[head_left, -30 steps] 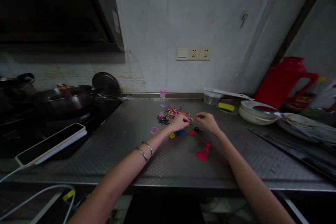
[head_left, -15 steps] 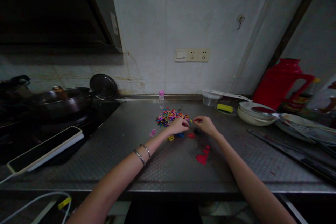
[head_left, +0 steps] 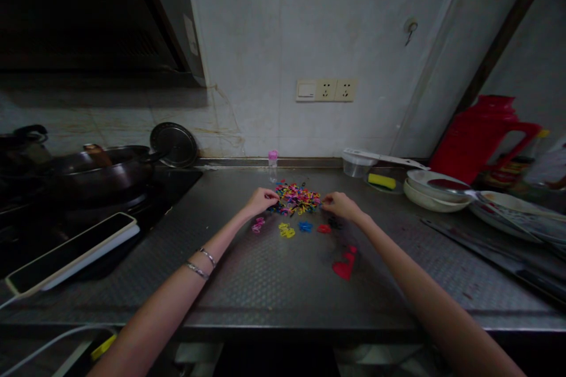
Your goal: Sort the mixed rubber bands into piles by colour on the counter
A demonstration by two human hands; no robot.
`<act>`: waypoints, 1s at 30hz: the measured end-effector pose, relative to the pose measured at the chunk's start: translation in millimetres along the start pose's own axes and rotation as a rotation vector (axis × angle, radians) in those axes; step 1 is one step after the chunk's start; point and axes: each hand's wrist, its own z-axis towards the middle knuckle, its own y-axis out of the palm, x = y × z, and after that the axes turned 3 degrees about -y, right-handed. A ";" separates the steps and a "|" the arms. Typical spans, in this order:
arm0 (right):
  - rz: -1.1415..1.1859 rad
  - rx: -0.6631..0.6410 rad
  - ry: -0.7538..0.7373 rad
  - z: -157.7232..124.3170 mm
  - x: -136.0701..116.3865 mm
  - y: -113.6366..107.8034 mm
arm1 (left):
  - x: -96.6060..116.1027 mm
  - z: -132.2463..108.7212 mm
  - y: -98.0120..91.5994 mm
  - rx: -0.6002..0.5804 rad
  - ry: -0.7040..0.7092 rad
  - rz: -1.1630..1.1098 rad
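Note:
A heap of small multicoloured rubber bands [head_left: 297,197] lies on the metal counter. At its left edge is my left hand [head_left: 260,201], thumb and fingers pinched together at the bands. My right hand [head_left: 342,206] is at the heap's right edge, its fingertips also closed; whatever either pinch holds is too small to make out. In front of the heap lie small separate groups: pink bands [head_left: 257,224], yellow bands [head_left: 286,230], blue bands [head_left: 305,227], red bands [head_left: 324,228] and dark bands [head_left: 335,222], the last partly in shadow near my right wrist.
Behind the heap stands a clear bottle with a pink cap [head_left: 273,166]. A red heart-shaped piece [head_left: 343,269] lies nearer me. To the right are a yellow sponge [head_left: 381,181], stacked bowls [head_left: 435,197], a long knife [head_left: 481,253] and a red thermos [head_left: 473,135]; a pan [head_left: 106,171] sits left.
My left hand has moved left, from the front right of the heap to its left edge, uncovering the blue and yellow bands. My right hand stays near the right edge. The view shifted slightly.

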 end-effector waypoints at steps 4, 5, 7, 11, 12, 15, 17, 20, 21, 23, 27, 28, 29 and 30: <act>-0.045 -0.037 0.016 1.1 -8.9 -2.3 | -2.0 -3.8 -9.1 0.032 -0.058 -0.029; -0.052 -0.039 0.015 0.9 -11.3 -2.8 | -2.2 -4.8 -10.3 0.033 -0.064 -0.033; -0.064 -0.037 0.018 0.4 -15.6 -3.3 | -3.0 -6.5 -11.7 0.034 -0.072 -0.035; -0.095 -0.071 0.056 -0.1 -20.1 -3.0 | -5.9 -7.4 -12.0 0.038 -0.079 -0.014; -0.103 -0.082 0.063 -0.1 -20.4 -2.8 | -6.5 -7.3 -12.1 0.041 -0.076 -0.005; -0.119 -0.090 0.060 0.0 -19.6 -2.5 | -7.7 -6.8 -12.5 0.048 -0.060 0.014; -0.121 -0.087 0.050 0.4 -17.8 -2.1 | -8.0 -6.8 -12.8 0.051 -0.059 0.019; -0.096 -0.069 0.014 1.8 -13.3 -0.4 | -8.4 -6.8 -13.2 0.059 -0.064 0.023; -0.076 -0.057 -0.004 2.4 -11.5 0.3 | -8.8 -6.7 -13.3 0.061 -0.064 0.022; -0.028 -0.033 -0.032 3.4 -8.3 2.0 | -10.0 -6.2 -13.2 0.063 -0.061 0.017; 0.059 -0.020 -0.028 3.2 -5.9 3.8 | -12.6 -5.0 -12.8 0.062 -0.044 0.006; 0.086 -0.023 -0.019 2.7 -6.3 3.8 | -12.8 -5.0 -12.8 0.064 -0.043 0.006; 0.113 -0.026 -0.009 2.1 -7.0 3.6 | -12.8 -5.0 -12.8 0.068 -0.046 0.006; 0.138 -0.031 -0.001 1.5 -8.0 3.3 | -12.7 -5.1 -12.8 0.072 -0.050 0.009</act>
